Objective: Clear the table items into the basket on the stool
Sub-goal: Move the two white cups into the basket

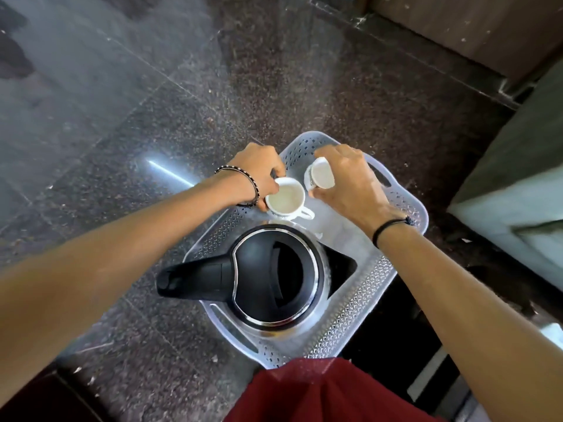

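A white perforated plastic basket (pixel 374 287) sits below me, its far end under my hands. An electric kettle (pixel 274 278) with a black lid and black handle fills its near half. My left hand (pixel 259 175) grips a white cup (pixel 285 197) by its rim, upright, over the basket's far left; its handle points right. My right hand (pixel 347 181) holds a second white cup (pixel 320 176), tilted on its side with the mouth facing me, over the far end. The stool under the basket is hidden.
Dark speckled stone floor (pixel 152 117) surrounds the basket. A grey-green piece of furniture (pixel 518 178) stands at the right. A dark wooden panel (pixel 472 25) runs along the top right. My red clothing (pixel 320 394) shows at the bottom edge.
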